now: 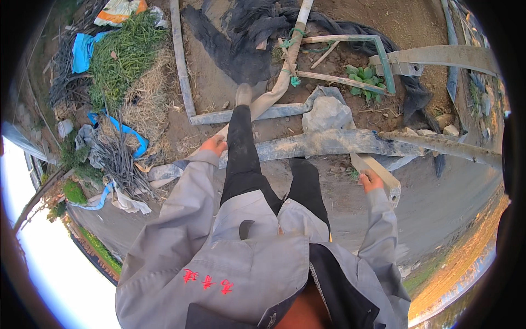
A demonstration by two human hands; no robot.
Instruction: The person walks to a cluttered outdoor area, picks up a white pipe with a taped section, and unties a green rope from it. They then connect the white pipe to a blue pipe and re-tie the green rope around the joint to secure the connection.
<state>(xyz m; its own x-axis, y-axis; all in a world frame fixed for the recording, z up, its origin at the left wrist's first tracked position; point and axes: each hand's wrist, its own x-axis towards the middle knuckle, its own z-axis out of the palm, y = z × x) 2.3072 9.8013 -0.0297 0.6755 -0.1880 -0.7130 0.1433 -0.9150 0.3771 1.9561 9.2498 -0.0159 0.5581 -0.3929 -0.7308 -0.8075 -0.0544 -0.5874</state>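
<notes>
My left hand [215, 145] hangs beside my left thigh with its fingers curled in. It overlaps the lower end of a long pale pole [280, 82]; whether it touches the pole is unclear. My right hand [371, 180] is out to the right, fingers also curled, right beside a pale squared beam [382, 174]. I cannot tell if it grips the beam. The insides of both hands are hidden. A mud-stained grey sheeting roll [312, 145] lies crosswise at my legs. My left boot [244, 94] is forward past it, by the pole.
A whitish rock [327, 114] sits beyond the roll. Dark netting [257, 33] and a tied stick frame [350, 79] lie farther off, near a leafy plant [364, 80]. Cut greenery [126, 57], straw [145, 104] and blue strapping [131, 134] are heaped at left. A long pole [449, 147] extends right.
</notes>
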